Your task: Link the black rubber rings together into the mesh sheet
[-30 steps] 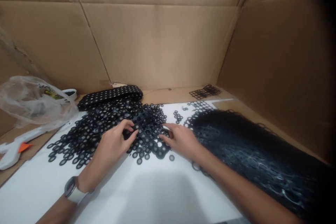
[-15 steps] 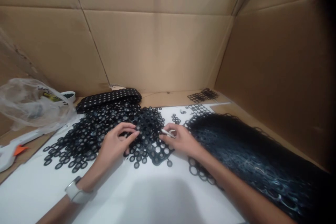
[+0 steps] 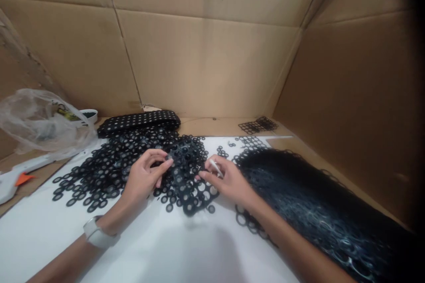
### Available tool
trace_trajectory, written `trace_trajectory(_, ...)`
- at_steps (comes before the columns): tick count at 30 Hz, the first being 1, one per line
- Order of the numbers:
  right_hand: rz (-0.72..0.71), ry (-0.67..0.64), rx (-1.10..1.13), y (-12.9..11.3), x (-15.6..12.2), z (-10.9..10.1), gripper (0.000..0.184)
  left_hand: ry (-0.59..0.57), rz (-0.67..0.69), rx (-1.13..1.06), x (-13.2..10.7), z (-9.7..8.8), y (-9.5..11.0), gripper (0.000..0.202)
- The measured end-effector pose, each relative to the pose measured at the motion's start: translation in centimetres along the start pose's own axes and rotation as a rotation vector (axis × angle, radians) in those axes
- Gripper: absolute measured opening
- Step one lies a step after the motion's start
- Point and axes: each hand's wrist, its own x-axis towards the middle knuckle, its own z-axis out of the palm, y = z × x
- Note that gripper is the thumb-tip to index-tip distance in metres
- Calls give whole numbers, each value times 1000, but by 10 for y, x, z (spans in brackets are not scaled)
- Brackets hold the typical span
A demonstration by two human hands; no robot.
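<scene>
Leftmost, a clear plastic bag [image 3: 49, 135] lies beyond a white tool [image 3: 7, 188], then comes a pile of black rings [image 3: 109, 163]. My left hand [image 3: 142, 176] has thumb and forefinger pinched on the left edge of a ring mesh [image 3: 184, 152], which sits between my hands. My right hand [image 3: 232, 182] clasps a slim white stick [image 3: 216, 167], fingertip contact with the mesh unclear, beside a larger dark heap [image 3: 318, 205].

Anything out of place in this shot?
One oddity: a small dark ring-like piece lies alone on the cardboard at the back, off the white sheet and apart from the pile of black rings. No damage stands out.
</scene>
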Motion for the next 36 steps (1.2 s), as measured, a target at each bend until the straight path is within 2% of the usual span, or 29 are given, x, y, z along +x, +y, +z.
trace_trajectory(4, 5, 92, -44, 11, 2, 1, 22, 69, -29, -97, 1, -3, 2, 56)
trace_trajectory(8, -83, 199, -229, 17, 1, 4, 21, 44, -130, -177, -1, -2, 3, 63)
trace_trajectory(12, -172, 271, -332, 16, -1, 5, 17, 22, -170, -190, -2, -1, 8, 70)
trace_trajectory(15, -223, 290, -326, 15, -1, 3, 12, -20, -192, -197, -5, -1, 11, 69)
trace_trajectory(19, -273, 320, -380, 15, -1, 1, 8, -74, -223, -171, -8, 1, 10, 58)
trace_trajectory(23, -358, 323, -413, 15, -3, -1, 4, -62, -244, -165, -11, 2, 12, 51)
trace_trajectory(26, -409, 301, -417, 14, -4, -1, 7, -9, -237, -187, -10, 2, 18, 48)
trace_trajectory(32, -513, 223, -377, 13, -10, 14, 24, 108, -225, -318, -6, 3, 30, 46)
trace_trajectory(36, -608, 175, -317, 16, -16, 23, 38, 176, -285, -447, -3, 0, 39, 40)
